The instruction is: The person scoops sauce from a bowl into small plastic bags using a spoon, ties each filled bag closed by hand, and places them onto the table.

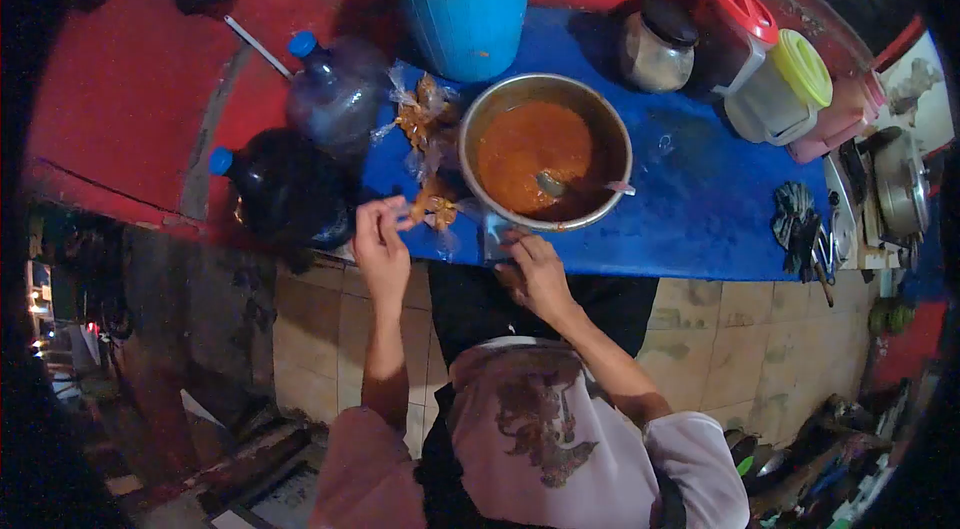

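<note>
A metal pot [622,134] of orange-red sauce [530,149] stands on the blue tabletop, with a ladle [550,184] resting in it. My left hand [382,244] is raised at the table's front edge, its fingers bent and apart, beside a small clear bag of sauce [435,207]. More filled bags [425,114] lie in a heap left of the pot. Just below the pot's front rim, my right hand [537,274] closes its fingers on the edge of a bluish clear plastic packet [495,237]. Part of that grip is hidden by the hand.
A blue lidded bucket [465,14] stands behind the pot. Two large bottles with blue caps [340,89] are at the left. A jar [660,47] and lidded pitchers [775,94] line the back right. A black glove-like cloth [795,219] lies at the right edge.
</note>
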`<action>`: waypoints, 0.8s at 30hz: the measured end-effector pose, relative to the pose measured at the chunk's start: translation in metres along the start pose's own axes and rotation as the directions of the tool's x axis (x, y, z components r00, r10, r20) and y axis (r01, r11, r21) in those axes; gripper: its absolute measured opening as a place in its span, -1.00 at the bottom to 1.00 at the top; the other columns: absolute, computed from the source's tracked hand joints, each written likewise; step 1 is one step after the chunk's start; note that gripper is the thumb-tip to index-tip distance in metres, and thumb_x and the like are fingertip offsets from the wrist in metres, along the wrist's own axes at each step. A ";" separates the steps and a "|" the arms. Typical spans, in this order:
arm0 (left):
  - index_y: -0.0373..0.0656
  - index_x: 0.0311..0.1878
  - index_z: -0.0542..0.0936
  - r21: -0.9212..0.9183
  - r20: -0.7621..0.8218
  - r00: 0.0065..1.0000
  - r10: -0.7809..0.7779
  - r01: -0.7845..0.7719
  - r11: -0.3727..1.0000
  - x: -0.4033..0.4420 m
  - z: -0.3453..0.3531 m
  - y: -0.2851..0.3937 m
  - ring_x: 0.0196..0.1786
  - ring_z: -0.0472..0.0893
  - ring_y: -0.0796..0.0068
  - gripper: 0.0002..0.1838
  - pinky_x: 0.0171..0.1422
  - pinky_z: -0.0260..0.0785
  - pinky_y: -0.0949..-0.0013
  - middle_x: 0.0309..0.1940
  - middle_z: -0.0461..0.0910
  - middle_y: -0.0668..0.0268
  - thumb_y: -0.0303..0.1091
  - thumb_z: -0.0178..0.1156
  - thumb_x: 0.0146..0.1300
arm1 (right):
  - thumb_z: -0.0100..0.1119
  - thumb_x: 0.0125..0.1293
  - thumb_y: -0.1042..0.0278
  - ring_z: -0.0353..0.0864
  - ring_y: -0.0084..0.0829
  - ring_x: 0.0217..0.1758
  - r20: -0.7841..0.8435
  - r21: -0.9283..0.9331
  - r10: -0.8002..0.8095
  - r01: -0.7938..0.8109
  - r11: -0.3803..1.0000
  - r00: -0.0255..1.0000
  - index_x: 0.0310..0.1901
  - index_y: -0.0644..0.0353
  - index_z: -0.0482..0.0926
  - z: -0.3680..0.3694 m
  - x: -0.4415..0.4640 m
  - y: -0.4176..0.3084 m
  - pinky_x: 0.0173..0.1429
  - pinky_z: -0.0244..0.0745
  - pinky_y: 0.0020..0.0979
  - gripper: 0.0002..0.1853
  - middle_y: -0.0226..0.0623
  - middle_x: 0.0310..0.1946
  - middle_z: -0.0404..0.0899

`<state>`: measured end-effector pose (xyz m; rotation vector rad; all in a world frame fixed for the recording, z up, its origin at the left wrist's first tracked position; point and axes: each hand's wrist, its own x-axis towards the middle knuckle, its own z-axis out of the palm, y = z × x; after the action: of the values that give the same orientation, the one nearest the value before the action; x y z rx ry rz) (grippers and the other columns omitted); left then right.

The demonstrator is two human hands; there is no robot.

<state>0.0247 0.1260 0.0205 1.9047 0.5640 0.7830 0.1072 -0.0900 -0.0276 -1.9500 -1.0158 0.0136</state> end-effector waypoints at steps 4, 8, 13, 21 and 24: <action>-0.31 -0.03 0.43 0.009 -0.046 0.997 0.068 -0.068 0.998 0.016 0.011 -0.023 0.01 0.59 0.24 -0.79 -0.01 0.49 0.25 0.01 0.51 0.04 -0.50 0.10 0.30 | 0.31 0.01 0.42 0.54 -0.11 -0.11 0.023 -0.195 -0.077 0.080 0.978 0.997 -0.23 0.17 0.60 0.013 -0.002 0.024 -0.09 0.47 -0.15 -0.77 -0.17 -0.23 0.57; -0.30 -0.18 0.54 0.213 -0.029 0.923 0.383 -0.369 0.905 -0.023 0.036 -0.005 0.07 0.54 0.05 -0.84 0.21 0.34 0.14 -0.07 0.57 0.03 -0.52 0.22 0.15 | 0.26 -0.10 0.53 0.57 -0.09 -0.12 0.135 -0.102 -0.026 0.040 0.994 0.990 -0.20 0.15 0.61 0.000 -0.001 0.025 -0.09 0.52 -0.18 -0.68 -0.15 -0.24 0.58; -0.28 -0.10 0.58 0.101 0.385 0.895 0.225 -0.283 0.954 -0.074 0.067 -0.007 0.16 0.50 0.14 -0.72 0.22 0.37 0.21 0.01 0.56 0.11 -0.54 0.24 0.05 | 0.17 0.02 0.51 0.58 -0.03 -0.24 0.211 -0.194 -0.043 0.085 0.977 0.976 -0.20 0.19 0.54 -0.007 -0.006 0.020 -0.27 0.54 -0.16 -0.75 -0.07 -0.27 0.54; -0.25 -0.01 0.56 0.067 0.422 0.872 0.249 -0.304 0.950 -0.077 0.079 -0.022 0.13 0.53 0.09 -0.68 0.20 0.39 0.21 0.05 0.56 0.08 -0.55 0.17 0.12 | 0.14 0.01 0.51 0.52 -0.07 -0.10 0.197 -0.192 -0.324 0.361 0.913 0.925 -0.16 0.27 0.50 -0.016 -0.019 0.021 -0.33 0.60 -0.26 -0.71 0.05 -0.01 0.47; -0.25 -0.02 0.56 0.089 0.364 0.899 0.242 -0.292 0.952 -0.077 0.083 -0.017 0.07 0.57 0.04 -0.70 0.12 0.45 0.19 0.01 0.57 0.01 -0.57 0.13 0.15 | 0.15 -0.02 0.50 0.46 -0.09 -0.02 0.152 -0.286 -0.085 0.126 0.950 0.985 -0.15 0.29 0.55 -0.016 -0.022 0.005 -0.23 0.62 -0.25 -0.69 0.01 0.11 0.41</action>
<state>0.0313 0.0312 -0.0442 2.2219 0.1380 0.5633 0.1023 -0.1168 -0.0302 -2.1840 -1.2731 -0.0684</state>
